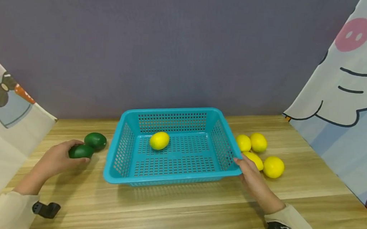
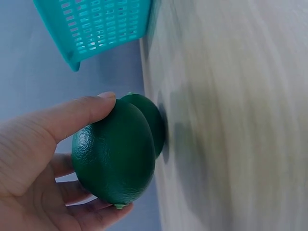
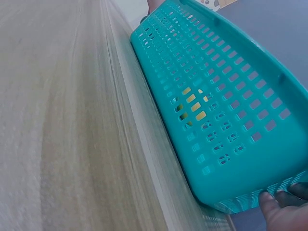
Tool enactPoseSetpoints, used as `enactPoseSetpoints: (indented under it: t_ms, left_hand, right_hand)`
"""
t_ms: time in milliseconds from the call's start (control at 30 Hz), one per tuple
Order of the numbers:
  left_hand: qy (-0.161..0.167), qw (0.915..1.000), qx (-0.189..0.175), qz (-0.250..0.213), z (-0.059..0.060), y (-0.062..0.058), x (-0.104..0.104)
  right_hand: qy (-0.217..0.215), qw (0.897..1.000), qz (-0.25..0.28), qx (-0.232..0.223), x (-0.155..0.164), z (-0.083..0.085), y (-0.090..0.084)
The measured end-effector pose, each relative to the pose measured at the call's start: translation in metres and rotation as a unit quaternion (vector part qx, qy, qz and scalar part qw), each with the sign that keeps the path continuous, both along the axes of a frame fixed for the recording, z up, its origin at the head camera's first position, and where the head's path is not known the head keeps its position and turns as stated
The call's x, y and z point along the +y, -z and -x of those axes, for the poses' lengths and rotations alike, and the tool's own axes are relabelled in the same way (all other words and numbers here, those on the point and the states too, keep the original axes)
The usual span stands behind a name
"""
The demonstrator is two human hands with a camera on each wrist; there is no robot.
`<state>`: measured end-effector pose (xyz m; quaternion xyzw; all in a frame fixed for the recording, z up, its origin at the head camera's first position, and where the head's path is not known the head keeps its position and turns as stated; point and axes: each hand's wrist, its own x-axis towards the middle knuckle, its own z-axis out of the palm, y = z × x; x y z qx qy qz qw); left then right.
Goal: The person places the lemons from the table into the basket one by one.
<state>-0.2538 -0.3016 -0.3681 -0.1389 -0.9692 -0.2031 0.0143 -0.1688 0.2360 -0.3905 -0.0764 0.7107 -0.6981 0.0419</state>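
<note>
The left hand (image 1: pixel 57 158) is curling its fingers round a green lime (image 1: pixel 81 151) on the table (image 1: pixel 175 214), a second lime (image 1: pixel 95 140) lying just beyond. The right hand (image 1: pixel 252 177) is gripping the near right corner of the teal basket (image 1: pixel 120 176), which is holding one lemon (image 1: pixel 159 140).

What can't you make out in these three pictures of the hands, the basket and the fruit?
- Head view: the right hand covers part of one yellow lemon.
- Left wrist view: the held green lime hides most of the second lime.
- Right wrist view: the teal basket wall screens the lemon inside; only fingertips show, cut off by the frame edge.
</note>
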Motion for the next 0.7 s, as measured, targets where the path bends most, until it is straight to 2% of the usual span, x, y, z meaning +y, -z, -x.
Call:
enactPoseSetpoints:
  t_ms: [467,700]
  left_hand:
    - [0.007,0.9999,0.008,0.011,-0.003,-0.02,0.01]
    - [0.02,0.9995,0.022,0.01,-0.003,-0.036,0.023]
  right_hand:
    - [-0.004,1.0,-0.007,0.011,0.0,0.001,0.001]
    - [0.012,1.0,0.005,0.01,-0.001,0.0,0.0]
